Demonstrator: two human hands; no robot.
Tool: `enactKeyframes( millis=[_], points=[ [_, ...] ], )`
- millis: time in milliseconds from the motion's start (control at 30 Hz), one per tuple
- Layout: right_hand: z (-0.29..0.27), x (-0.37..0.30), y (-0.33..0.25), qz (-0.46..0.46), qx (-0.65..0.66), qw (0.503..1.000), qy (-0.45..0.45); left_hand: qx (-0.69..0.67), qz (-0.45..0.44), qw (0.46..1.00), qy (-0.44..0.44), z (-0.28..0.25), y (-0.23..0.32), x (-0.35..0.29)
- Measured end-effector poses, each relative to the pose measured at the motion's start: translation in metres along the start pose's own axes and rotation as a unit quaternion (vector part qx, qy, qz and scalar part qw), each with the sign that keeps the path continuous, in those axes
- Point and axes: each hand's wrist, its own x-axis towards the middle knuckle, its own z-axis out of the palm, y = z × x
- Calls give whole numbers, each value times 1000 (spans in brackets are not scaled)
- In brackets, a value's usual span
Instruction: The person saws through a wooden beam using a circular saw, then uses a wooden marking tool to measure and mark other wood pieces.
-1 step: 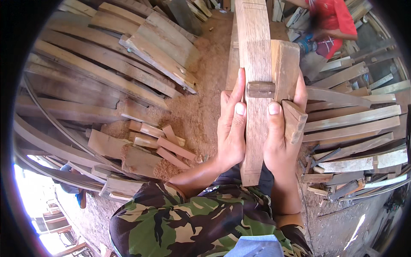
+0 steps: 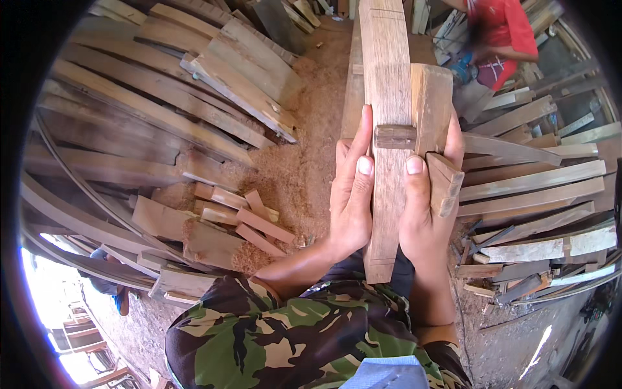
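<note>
A long wooden bar [image 2: 389, 84] stands up in front of me, its lower end near my lap, with thin marked lines across both visible ends. My left hand [image 2: 352, 188] grips its left edge, thumb on the near side and the other fingers partly hidden behind. A wooden marking gauge rests against the bar's right edge: its block [image 2: 432, 107] lies alongside, and its short dark stem [image 2: 395, 137] crosses the bar's face. My right hand [image 2: 427, 207] wraps the gauge, thumb beside the bar. The gauge's angled lower piece [image 2: 444, 185] sticks out between thumb and fingers.
Stacked planks [image 2: 149, 110] fill the left side. Small offcuts [image 2: 259, 227] lie on sawdust [image 2: 311, 142]. More boards [image 2: 531, 188] are piled at right. A co-worker in a red shirt [image 2: 499, 32] handles a blue tool [image 2: 461, 68] at the far right.
The bar and the gauge sit very slightly lower, both hands keeping their hold. The co-worker's arm and blue tool have shifted a little.
</note>
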Motion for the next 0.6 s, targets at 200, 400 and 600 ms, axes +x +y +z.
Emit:
enactKeyframes(
  millis=[200, 400, 600],
  points=[
    [-5, -7, -8, 26, -53, 998, -20, 4, -20, 1000, -7, -3, -4, -4],
    [-16, -32, -13, 93, -16, 995, -19, 40, -11, 999, -29, -3, -13, -10],
    [-19, -104, -1, 181, -14, 982, -55, -182, -221, 954, -88, -25, -56, -46]
  ],
)
